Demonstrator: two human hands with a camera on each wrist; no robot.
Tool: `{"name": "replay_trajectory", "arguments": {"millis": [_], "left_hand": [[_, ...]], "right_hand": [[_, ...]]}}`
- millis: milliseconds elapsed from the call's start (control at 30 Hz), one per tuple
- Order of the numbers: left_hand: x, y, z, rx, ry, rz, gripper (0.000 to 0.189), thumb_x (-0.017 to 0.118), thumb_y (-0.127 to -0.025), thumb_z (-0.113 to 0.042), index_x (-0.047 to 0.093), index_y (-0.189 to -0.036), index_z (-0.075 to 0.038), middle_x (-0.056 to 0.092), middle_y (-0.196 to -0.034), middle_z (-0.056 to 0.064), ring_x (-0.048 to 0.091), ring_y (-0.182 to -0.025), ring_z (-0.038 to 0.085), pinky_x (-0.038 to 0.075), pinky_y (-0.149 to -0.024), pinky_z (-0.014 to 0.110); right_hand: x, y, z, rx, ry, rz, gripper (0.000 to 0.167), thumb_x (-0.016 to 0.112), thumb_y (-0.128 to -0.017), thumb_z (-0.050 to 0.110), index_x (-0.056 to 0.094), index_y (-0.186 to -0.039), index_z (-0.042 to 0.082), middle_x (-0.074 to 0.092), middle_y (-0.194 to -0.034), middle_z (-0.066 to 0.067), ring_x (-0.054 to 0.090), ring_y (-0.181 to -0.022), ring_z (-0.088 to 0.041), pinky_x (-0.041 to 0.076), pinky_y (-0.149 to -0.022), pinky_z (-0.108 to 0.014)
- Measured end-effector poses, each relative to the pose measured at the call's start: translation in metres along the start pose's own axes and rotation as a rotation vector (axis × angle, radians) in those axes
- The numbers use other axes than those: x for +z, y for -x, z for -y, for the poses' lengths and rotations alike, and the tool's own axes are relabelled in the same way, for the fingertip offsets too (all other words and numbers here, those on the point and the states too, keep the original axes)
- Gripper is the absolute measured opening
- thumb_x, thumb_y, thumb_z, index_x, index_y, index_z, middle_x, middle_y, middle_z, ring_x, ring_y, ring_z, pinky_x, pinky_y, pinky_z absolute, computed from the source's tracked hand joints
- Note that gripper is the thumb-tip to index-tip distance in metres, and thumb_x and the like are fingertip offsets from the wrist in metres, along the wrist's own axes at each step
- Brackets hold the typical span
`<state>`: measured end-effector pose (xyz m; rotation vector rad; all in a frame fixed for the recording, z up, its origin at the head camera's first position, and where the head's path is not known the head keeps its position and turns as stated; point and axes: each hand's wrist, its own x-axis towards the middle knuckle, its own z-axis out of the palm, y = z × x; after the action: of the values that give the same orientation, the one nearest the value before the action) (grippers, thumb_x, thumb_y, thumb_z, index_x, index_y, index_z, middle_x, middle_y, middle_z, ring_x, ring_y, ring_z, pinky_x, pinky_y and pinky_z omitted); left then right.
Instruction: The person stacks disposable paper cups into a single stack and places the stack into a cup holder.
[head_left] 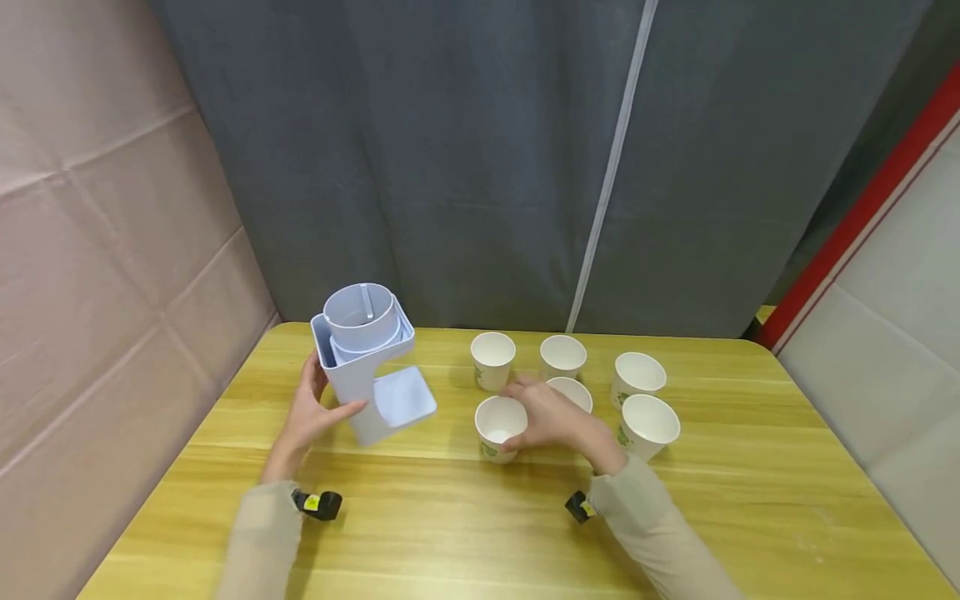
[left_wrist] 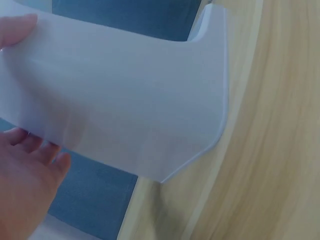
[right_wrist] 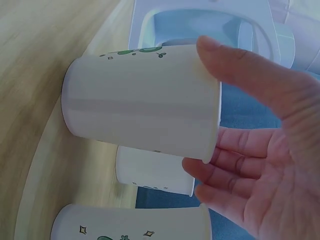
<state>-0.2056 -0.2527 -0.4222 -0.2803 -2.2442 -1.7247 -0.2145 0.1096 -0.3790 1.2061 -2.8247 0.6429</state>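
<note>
My left hand (head_left: 307, 412) grips a pale lilac plastic stand (head_left: 356, 400) at its upright body. The thumb lies across the near side and the fingers go round the far side. This stand has a round, open cylinder on top and a flat square foot. In the left wrist view, its smooth side wall (left_wrist: 125, 95) fills much of the picture. With thumb and fingers at the rim, my right hand (head_left: 551, 417) pinches a white paper cup (head_left: 497, 450) bearing a green print. The same cup (right_wrist: 140, 102) shows from the side in the right wrist view.
Several more white paper cups stand upright around the right hand: two behind it (head_left: 492, 362), one partly hidden by it (head_left: 573, 390), and two to its right (head_left: 649, 423). A grey curtain (head_left: 450, 167) hangs behind the wooden table (head_left: 420, 533).
</note>
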Motion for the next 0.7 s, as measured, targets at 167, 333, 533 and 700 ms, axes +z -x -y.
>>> {"name": "replay_trajectory", "arguments": {"millis": [167,333,533,700], "left_hand": [[-0.008,0.002,0.004,0.093,0.059,0.075,0.098,0.071,-0.064,0.017,0.019,-0.145,0.0,0.039,-0.137,-0.002,0.036,-0.122,0.001,0.025,-0.106,0.019],[-0.016,0.001,0.003,0.147,0.119,0.189,0.097,0.068,-0.064,0.019,0.021,-0.146,-0.005,0.042,-0.132,-0.014,0.042,-0.117,0.002,0.03,-0.097,0.01],[-0.029,0.001,0.002,0.089,0.068,0.307,0.094,0.068,-0.069,0.013,0.02,-0.146,-0.01,0.039,-0.132,-0.014,0.041,-0.115,0.003,0.03,-0.095,0.011],[-0.036,0.001,0.0,0.016,0.036,0.362,0.091,0.068,-0.071,0.008,0.018,-0.146,-0.003,0.037,-0.131,-0.017,0.039,-0.114,0.002,0.029,-0.093,0.011]], "right_hand": [[0.0,0.002,0.002,-0.013,0.002,0.022,0.065,0.085,-0.064,0.031,0.06,-0.114,-0.002,0.06,-0.11,-0.012,0.056,-0.098,-0.024,0.05,-0.082,-0.036],[0.0,0.004,0.003,-0.013,-0.001,0.039,0.065,0.085,-0.065,0.031,0.06,-0.116,0.0,0.06,-0.113,-0.012,0.056,-0.101,-0.024,0.049,-0.084,-0.037],[0.0,0.006,0.004,-0.022,0.0,0.043,0.065,0.085,-0.064,0.03,0.06,-0.116,0.0,0.06,-0.113,-0.012,0.056,-0.101,-0.024,0.049,-0.085,-0.037],[0.001,0.009,0.005,-0.038,0.01,0.034,0.065,0.086,-0.063,0.03,0.061,-0.114,-0.001,0.06,-0.11,-0.011,0.057,-0.097,-0.022,0.05,-0.083,-0.035]]}}
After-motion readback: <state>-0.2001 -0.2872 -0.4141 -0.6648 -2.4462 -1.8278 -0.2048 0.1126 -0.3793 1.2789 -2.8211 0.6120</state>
